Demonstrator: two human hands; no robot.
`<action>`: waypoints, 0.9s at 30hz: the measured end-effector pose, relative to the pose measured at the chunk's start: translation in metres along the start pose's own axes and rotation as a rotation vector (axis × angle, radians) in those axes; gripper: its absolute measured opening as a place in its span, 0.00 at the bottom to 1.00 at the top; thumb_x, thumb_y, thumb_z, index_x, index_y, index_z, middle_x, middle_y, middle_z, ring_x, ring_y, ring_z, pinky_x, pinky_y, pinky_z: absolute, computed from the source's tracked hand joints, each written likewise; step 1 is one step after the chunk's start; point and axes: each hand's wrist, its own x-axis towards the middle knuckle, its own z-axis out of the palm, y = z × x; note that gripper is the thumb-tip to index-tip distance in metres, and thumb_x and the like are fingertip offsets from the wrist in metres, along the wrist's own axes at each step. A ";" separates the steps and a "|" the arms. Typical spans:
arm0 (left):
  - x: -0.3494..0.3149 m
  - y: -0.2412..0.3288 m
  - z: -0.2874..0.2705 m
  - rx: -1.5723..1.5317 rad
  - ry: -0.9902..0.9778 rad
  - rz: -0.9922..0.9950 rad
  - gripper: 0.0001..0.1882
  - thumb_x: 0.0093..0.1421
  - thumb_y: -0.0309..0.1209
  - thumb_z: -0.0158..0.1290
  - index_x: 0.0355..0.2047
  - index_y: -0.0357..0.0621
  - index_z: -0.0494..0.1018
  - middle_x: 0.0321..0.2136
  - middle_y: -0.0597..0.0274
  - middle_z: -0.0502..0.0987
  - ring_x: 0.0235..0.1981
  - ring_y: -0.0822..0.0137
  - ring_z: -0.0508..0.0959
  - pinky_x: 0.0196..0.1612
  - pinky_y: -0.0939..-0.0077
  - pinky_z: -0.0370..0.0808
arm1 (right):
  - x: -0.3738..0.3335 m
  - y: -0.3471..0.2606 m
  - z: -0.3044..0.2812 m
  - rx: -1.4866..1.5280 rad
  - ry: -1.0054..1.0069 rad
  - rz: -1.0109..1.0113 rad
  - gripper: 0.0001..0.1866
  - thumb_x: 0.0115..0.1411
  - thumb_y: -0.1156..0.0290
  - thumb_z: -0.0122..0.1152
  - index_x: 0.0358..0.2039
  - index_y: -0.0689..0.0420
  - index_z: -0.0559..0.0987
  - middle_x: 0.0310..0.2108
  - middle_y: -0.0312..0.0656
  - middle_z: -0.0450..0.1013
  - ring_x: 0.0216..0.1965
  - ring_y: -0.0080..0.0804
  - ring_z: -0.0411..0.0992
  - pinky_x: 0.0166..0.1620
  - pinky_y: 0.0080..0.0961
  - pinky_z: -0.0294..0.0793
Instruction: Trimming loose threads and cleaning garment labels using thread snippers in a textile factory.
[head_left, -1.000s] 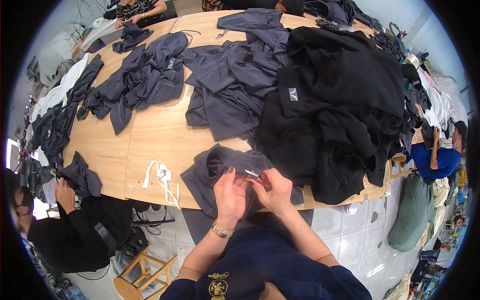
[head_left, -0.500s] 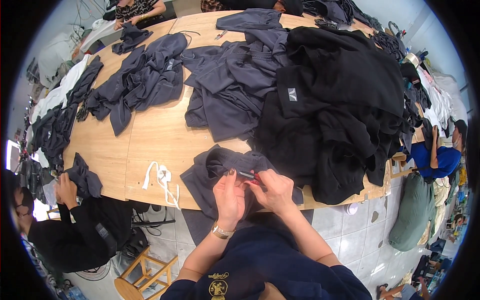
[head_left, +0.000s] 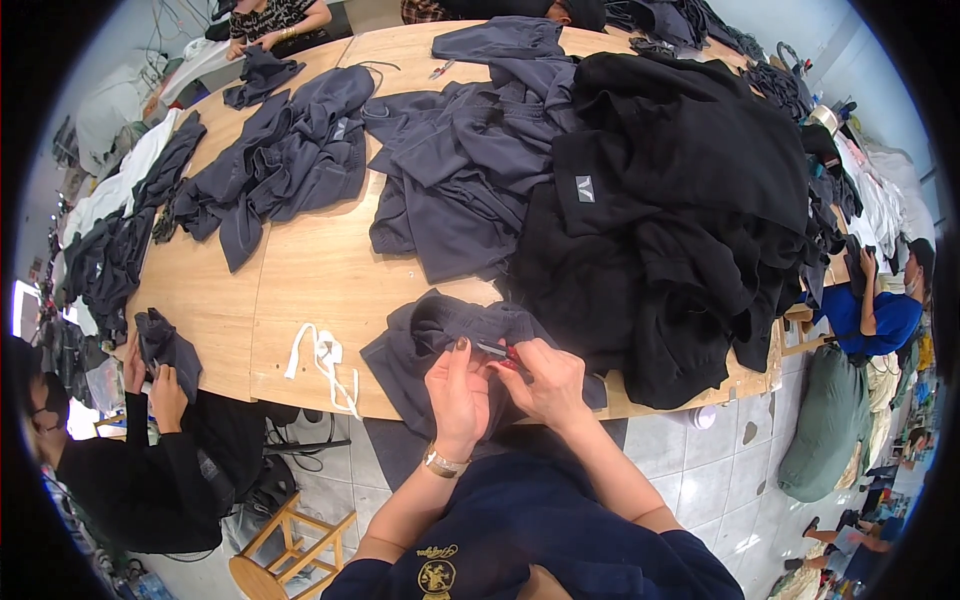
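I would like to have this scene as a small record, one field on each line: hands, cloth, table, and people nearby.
Right hand: holds small red-handled scissors
Left hand: fingertips beside the blades; any thread is too small to tell
Under hands: dark grey garment
Table: pale wood
Left of hands: white cord
Right side: black clothes pile
Co-worker at left: handles dark cloth

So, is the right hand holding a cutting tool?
Yes, the right hand holds red-handled snips, their metal end pointing toward the left hand.
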 end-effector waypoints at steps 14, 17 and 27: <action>0.000 0.004 0.008 -0.068 0.045 0.000 0.11 0.64 0.29 0.43 0.31 0.34 0.71 0.32 0.53 0.77 0.35 0.63 0.77 0.42 0.71 0.73 | -0.004 0.005 0.004 0.020 0.032 0.020 0.11 0.45 0.68 0.65 0.22 0.58 0.72 0.17 0.39 0.67 0.15 0.35 0.67 0.19 0.25 0.63; 0.000 0.005 0.009 -0.068 0.045 0.000 0.11 0.64 0.29 0.43 0.31 0.34 0.71 0.32 0.53 0.77 0.35 0.63 0.77 0.43 0.71 0.73 | -0.003 0.004 0.004 -0.023 0.029 0.011 0.11 0.45 0.67 0.65 0.22 0.58 0.72 0.17 0.39 0.67 0.15 0.35 0.66 0.19 0.25 0.63; 0.001 0.003 0.004 -0.033 0.003 0.005 0.12 0.64 0.32 0.43 0.34 0.35 0.72 0.33 0.54 0.77 0.35 0.65 0.77 0.41 0.73 0.74 | 0.000 0.003 0.002 -0.062 0.018 -0.017 0.11 0.45 0.66 0.65 0.22 0.57 0.72 0.16 0.38 0.67 0.15 0.34 0.66 0.20 0.24 0.62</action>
